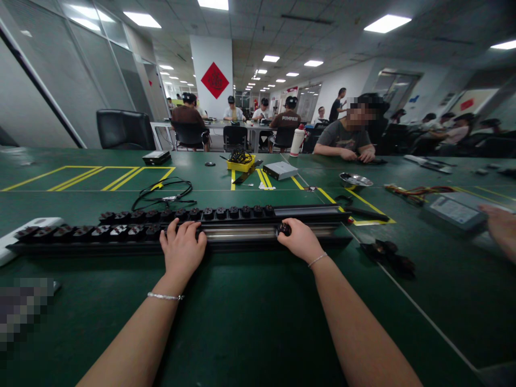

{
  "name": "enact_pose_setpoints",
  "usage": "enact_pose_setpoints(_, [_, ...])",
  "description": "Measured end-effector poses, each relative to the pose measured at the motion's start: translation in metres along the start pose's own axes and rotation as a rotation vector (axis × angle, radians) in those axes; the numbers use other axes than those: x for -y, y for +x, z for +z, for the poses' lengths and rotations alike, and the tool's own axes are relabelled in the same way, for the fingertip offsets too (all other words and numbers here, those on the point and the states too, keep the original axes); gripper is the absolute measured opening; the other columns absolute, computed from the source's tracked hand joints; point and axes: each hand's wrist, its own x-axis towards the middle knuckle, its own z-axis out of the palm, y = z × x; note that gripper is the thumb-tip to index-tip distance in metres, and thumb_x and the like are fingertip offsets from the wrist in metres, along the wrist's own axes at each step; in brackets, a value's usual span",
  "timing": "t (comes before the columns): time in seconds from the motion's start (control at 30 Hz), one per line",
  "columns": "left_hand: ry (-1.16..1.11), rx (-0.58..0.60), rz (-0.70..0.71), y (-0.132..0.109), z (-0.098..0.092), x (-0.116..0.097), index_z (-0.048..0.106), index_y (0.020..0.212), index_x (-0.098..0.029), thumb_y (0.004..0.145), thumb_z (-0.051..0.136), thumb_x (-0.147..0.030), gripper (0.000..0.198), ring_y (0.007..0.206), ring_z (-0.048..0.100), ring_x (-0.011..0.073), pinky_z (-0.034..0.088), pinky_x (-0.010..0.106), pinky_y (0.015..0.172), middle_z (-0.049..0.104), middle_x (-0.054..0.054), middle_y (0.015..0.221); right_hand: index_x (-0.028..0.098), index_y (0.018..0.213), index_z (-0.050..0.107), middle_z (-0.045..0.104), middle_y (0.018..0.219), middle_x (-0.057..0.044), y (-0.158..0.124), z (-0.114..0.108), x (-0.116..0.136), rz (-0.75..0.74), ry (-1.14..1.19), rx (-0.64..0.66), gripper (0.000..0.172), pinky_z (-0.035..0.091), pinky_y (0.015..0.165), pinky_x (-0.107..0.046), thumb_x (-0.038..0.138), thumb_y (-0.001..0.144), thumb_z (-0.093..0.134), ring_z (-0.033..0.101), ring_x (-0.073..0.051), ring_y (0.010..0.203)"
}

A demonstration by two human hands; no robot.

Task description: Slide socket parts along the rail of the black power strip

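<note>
Two long black power tracks (245, 246) lie side by side across the table in front of me. Black plug-in socket modules (83, 232) line the left part of the near track, and more socket modules (220, 213) run along the far one. My left hand (183, 248) is closed over the near track from above, its fingers curled around the last modules in the row. My right hand (302, 239) pinches one black socket module (284, 229) at the near track's right part. A bare stretch of metallic channel shows between my hands. The undersides of my fingers are hidden.
Loose black modules (389, 257) lie to the right. Beyond the tracks are a coiled black cable (165, 194), a yellow tray (241, 163), a grey box (280, 170) and a metal bowl (355, 180). Another person's hand touches a power supply unit (457, 210) at right.
</note>
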Motion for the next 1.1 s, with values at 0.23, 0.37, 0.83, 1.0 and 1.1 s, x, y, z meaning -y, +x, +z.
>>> enact_pose_setpoints(0.23, [0.009, -0.014, 0.007, 0.0000, 0.0038, 0.0024, 0.060, 0.108, -0.021, 0.082, 0.038, -0.032, 0.036, 0.126, 0.028, 0.0294, 0.020, 0.057, 0.102, 0.058, 0.007, 0.119, 0.020, 0.092, 0.059, 0.062, 0.094, -0.004, -0.0006, -0.0008, -0.0003, 0.008, -0.016, -0.001, 0.024, 0.039, 0.072, -0.025, 0.029, 0.069, 0.056, 0.055, -0.016, 0.084])
enact_pose_setpoints(0.37, [0.016, -0.015, 0.012, -0.0003, 0.0036, 0.0026, 0.059, 0.109, -0.021, 0.082, 0.038, -0.032, 0.036, 0.126, 0.029, 0.0291, 0.020, 0.056, 0.102, 0.058, 0.006, 0.119, 0.020, 0.092, 0.059, 0.062, 0.095, -0.005, -0.0004, -0.0007, 0.0000, 0.017, -0.022, -0.003, 0.025, 0.039, 0.072, -0.025, 0.029, 0.069, 0.056, 0.055, -0.017, 0.085])
enact_pose_setpoints(0.83, [0.017, 0.009, 0.008, 0.0002, 0.0008, 0.0016, 0.059, 0.110, -0.020, 0.082, 0.036, -0.032, 0.037, 0.126, 0.028, 0.0290, 0.020, 0.055, 0.102, 0.057, 0.007, 0.120, 0.020, 0.096, 0.058, 0.061, 0.098, -0.005, -0.0012, -0.0006, -0.0009, 0.042, -0.032, 0.004, 0.028, 0.039, 0.072, -0.025, 0.028, 0.069, 0.055, 0.055, -0.017, 0.088])
enact_pose_setpoints(1.0, [0.014, 0.023, -0.008, 0.0005, -0.0004, 0.0007, 0.059, 0.110, -0.022, 0.080, 0.040, -0.031, 0.037, 0.127, 0.027, 0.0290, 0.019, 0.055, 0.103, 0.057, 0.007, 0.121, 0.021, 0.095, 0.058, 0.061, 0.097, -0.004, -0.0017, -0.0018, -0.0011, 0.032, -0.026, 0.012, 0.027, 0.039, 0.071, -0.025, 0.028, 0.070, 0.056, 0.055, -0.017, 0.087])
enact_pose_setpoints(1.1, [0.005, 0.028, -0.011, 0.0005, -0.0002, 0.0007, 0.059, 0.110, -0.021, 0.080, 0.040, -0.031, 0.037, 0.127, 0.027, 0.0290, 0.019, 0.055, 0.103, 0.057, 0.007, 0.121, 0.021, 0.094, 0.058, 0.061, 0.096, -0.004, -0.0020, -0.0025, -0.0012, 0.018, -0.032, 0.007, 0.025, 0.038, 0.069, -0.025, 0.028, 0.070, 0.055, 0.055, -0.017, 0.086])
